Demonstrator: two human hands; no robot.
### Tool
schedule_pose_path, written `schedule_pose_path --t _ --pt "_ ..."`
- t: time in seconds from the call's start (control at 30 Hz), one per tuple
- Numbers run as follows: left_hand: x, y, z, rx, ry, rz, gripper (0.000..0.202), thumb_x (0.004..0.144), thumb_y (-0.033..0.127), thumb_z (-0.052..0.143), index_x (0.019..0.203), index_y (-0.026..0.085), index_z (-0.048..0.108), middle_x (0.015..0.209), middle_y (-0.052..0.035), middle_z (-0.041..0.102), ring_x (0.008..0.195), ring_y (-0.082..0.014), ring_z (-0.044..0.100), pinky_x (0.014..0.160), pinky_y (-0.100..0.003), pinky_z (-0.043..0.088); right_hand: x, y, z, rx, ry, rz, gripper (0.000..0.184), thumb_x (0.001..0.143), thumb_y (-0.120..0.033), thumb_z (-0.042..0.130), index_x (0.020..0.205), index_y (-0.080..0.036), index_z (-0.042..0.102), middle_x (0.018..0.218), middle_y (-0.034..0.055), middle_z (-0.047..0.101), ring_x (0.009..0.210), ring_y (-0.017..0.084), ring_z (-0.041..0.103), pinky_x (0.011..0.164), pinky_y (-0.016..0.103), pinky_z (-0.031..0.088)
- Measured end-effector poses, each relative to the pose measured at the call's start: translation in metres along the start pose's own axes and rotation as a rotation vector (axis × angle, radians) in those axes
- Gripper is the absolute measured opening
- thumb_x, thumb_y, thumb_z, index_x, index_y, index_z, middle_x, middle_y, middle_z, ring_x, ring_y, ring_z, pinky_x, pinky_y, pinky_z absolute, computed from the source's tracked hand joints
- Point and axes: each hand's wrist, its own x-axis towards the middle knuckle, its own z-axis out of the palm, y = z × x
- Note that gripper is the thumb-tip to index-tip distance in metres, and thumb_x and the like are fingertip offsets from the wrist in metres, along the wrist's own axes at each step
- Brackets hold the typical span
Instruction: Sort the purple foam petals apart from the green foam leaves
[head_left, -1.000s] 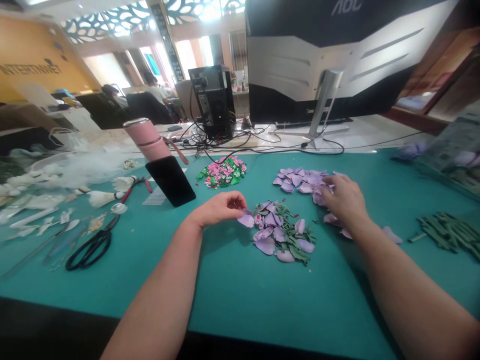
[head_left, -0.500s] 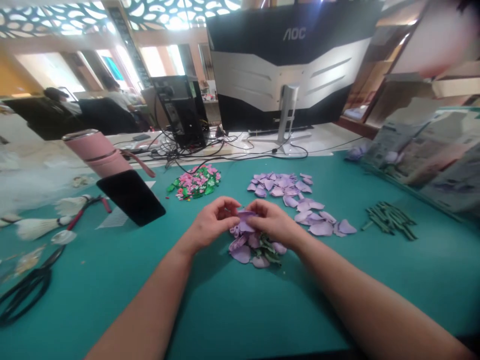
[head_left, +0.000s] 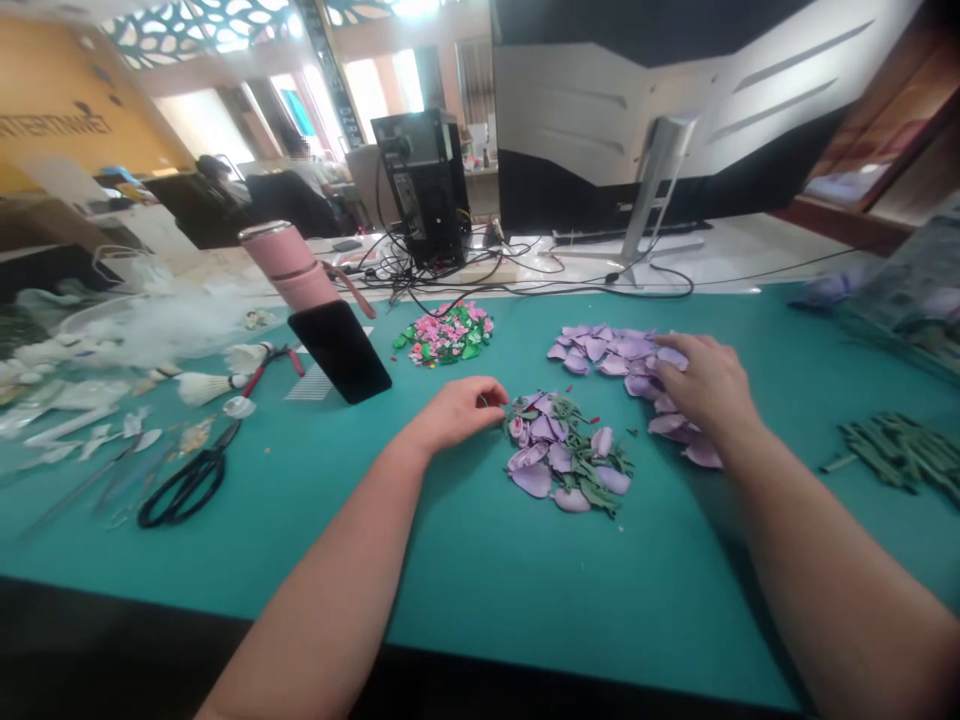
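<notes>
Beyond and right of the mixed pile (head_left: pixel 559 457), I see the right hand (head_left: pixel 711 385) pinching a lilac petal (head_left: pixel 673 358) over loose petals (head_left: pixel 595 348). The left hand (head_left: pixel 463 408) curls at the pile's left edge — I cannot tell its hold. A low right palm might scatter petals.

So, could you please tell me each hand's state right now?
Left hand: curled at the mixed pile's edge; whether it holds anything cannot be told.
Right hand: closed on a purple petal.
</notes>
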Motion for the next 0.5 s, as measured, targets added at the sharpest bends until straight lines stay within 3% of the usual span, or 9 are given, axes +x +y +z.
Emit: schedule_pose_path --t 0.07,0.17,0.27,0.33,0.5 --pt "-0.001 0.004 0.001 -0.009 -0.065 0.064 0.02 0.079 0.032 0.065 0.093 0.02 0.067 0.091 -0.0022 0.065 0.084 -0.0174 0.059 0.076 -0.029 0.045 -0.003 -0.009 -0.006 0.095 -0.104 0.014 0.031 0.086 -0.029 0.054 0.109 -0.02 0.072 0.111 0.0115 0.071 0.102 0.028 0.062 0.089 0.04 0.044" --pt "-0.002 0.009 0.003 0.059 -0.105 0.112 0.023 0.075 0.037 0.07 0.09 0.019 0.066 0.089 -0.0016 0.06 0.081 -0.0165 0.055 0.073 -0.028 0.043 -0.009 -0.022 -0.015 0.268 -0.413 -0.056 0.022 0.084 -0.034 0.057 0.094 -0.023 0.073 0.098 0.0051 0.073 0.09 0.023 0.065 0.081 0.034 0.048" --pt "0.0 0.01 0.008 0.152 -0.103 0.128 0.022 0.074 0.036 0.071 0.087 0.019 0.064 0.087 -0.0005 0.057 0.079 -0.0156 0.052 0.069 -0.027 0.04 -0.014 -0.033 -0.024 0.251 -0.698 -0.178 0.02 0.081 -0.036 0.063 0.092 -0.023 0.072 0.093 0.0041 0.073 0.084 0.021 0.065 0.073 0.031 0.048" --pt "0.001 0.009 0.011 0.192 -0.1 0.137 0.02 0.075 0.035 0.07 0.086 0.019 0.063 0.086 -0.0002 0.057 0.077 -0.0152 0.051 0.068 -0.026 0.038 -0.018 -0.039 -0.027 0.169 -0.784 -0.217 0.021 0.079 -0.036 0.065 0.094 -0.023 0.072 0.091 0.0042 0.072 0.082 0.021 0.064 0.069 0.031 0.047" --pt "0.002 0.011 0.017 0.248 -0.095 0.131 0.014 0.077 0.029 0.068 0.083 0.019 0.062 0.084 -0.0001 0.058 0.075 -0.0146 0.051 0.065 -0.025 0.036 -0.022 -0.043 -0.021 0.077 -0.847 -0.225 0.024 0.077 -0.035 0.067 0.098 -0.024 0.071 0.099 0.0053 0.071 0.085 0.022 0.064 0.068 0.032 0.046"
